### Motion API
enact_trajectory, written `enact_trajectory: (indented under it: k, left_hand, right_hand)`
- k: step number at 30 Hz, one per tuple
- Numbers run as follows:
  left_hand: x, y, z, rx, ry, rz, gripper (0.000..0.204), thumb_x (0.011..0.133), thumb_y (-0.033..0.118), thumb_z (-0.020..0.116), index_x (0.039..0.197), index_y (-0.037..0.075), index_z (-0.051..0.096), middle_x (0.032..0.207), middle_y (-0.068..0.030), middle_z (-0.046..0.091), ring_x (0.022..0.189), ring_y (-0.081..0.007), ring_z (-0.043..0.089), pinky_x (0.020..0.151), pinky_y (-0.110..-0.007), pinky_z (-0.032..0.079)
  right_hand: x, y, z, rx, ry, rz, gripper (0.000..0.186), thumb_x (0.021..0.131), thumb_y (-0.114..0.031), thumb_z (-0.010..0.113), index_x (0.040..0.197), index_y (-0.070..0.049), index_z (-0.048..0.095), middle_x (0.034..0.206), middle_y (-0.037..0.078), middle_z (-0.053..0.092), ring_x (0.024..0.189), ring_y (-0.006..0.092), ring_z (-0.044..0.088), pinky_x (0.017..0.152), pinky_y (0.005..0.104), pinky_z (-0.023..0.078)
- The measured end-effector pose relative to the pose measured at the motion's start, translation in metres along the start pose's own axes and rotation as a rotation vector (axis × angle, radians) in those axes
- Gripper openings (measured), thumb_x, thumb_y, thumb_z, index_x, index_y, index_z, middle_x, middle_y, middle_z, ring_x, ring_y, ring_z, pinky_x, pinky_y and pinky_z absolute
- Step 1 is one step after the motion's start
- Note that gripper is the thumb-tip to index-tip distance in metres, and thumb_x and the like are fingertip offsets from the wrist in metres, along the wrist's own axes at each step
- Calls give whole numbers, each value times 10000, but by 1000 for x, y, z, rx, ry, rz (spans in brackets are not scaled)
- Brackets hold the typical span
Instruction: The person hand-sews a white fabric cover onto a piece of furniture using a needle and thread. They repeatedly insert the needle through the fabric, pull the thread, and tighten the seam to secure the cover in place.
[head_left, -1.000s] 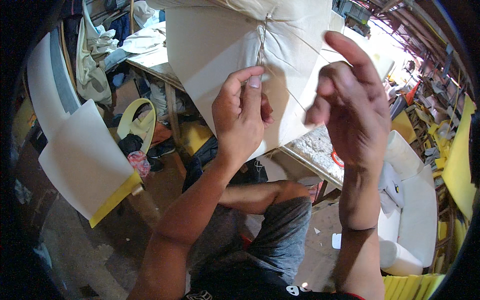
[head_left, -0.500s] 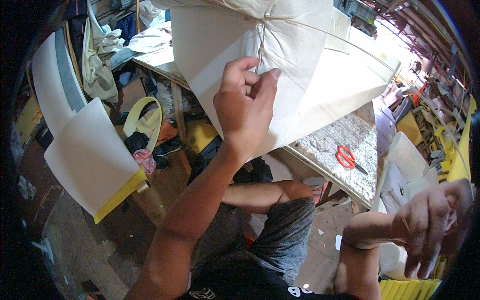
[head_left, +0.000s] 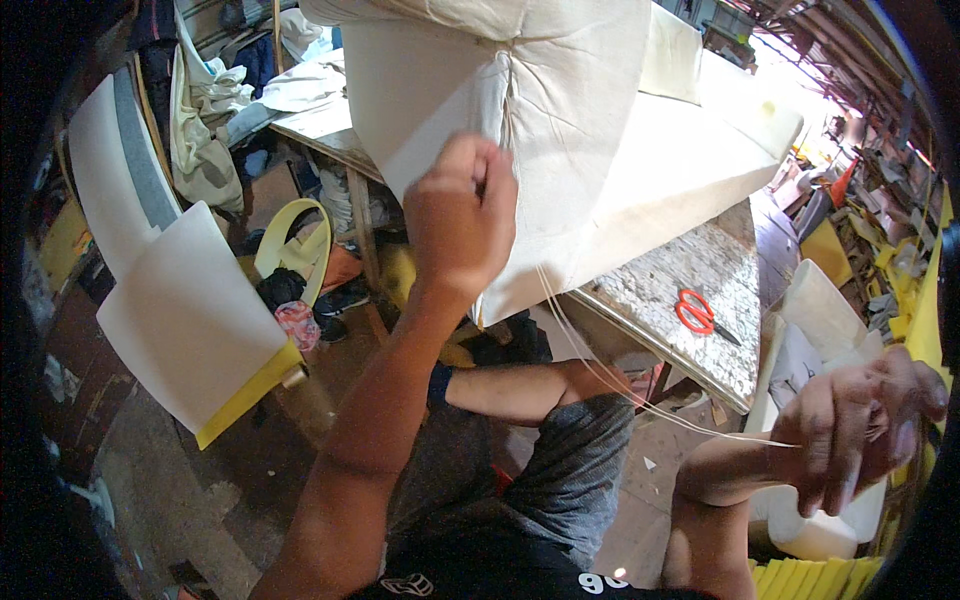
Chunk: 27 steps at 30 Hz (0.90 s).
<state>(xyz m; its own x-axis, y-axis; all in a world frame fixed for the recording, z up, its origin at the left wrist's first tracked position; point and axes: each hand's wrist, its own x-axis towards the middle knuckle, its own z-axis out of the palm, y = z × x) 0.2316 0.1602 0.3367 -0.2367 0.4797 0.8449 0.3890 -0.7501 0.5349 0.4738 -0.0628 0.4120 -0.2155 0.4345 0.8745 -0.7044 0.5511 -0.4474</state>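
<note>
A large cream fabric cover [head_left: 570,130] is fitted over an upholstered piece, with a puckered seam running down its near corner. At the lower part of that seam is my left hand [head_left: 462,220], its fingers curled closed; what is between them is hidden. Far out to the right, my right hand [head_left: 858,432] is closed on a pale thread [head_left: 640,402], somewhat blurred. The doubled strand curves from the cover's lower front across to this hand. Red-handled scissors [head_left: 706,316] lie on the worn tabletop, right of the cover.
The worn table [head_left: 690,270] has a corner jutting toward my knee. On the left stand a white panel with yellow foam [head_left: 195,320] and a yellow foam ring [head_left: 318,250]. Pale padded pieces [head_left: 815,310] sit right of the table, near heaped scraps.
My left hand has moved down and left along the seam. The thread that stretched from the upper seam toward the right now hangs in a lower curve. My right hand remains far right.
</note>
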Motion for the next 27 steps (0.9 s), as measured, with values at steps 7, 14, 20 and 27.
enact_trajectory:
  k: [7,14,20,27]
  left_hand:
    - [-107,-52,-54,77,-216,-67,96,954,87,699,1008,36,639,784,-139,666,675,-263,690,625,-383,530]
    - [-258,-133,-141,321,-423,-500,216,1049,216,608,1109,8,622,962,-156,667,851,-303,660,820,-429,530]
    - [-408,-194,-274,454,-595,-980,208,1057,122,558,1234,15,585,1133,-236,656,1021,-333,659,869,-439,523]
    - [-426,-160,-311,442,-635,-1184,254,1036,125,577,1272,31,594,1165,-251,660,1047,-362,665,877,-471,529]
  right_hand:
    - [-23,46,-13,54,88,35,326,998,-15,649,1296,-50,524,916,245,681,664,348,708,503,474,621]
    - [-24,96,-13,-344,404,8,350,935,-14,692,1262,13,570,773,163,677,745,280,702,822,535,612]
    - [1,151,-31,-784,441,73,434,964,12,634,1384,74,548,1346,221,632,1254,280,622,1142,421,431]
    - [3,244,-34,-370,452,672,437,1076,-176,582,1469,2,510,1321,131,658,793,152,675,670,290,581]
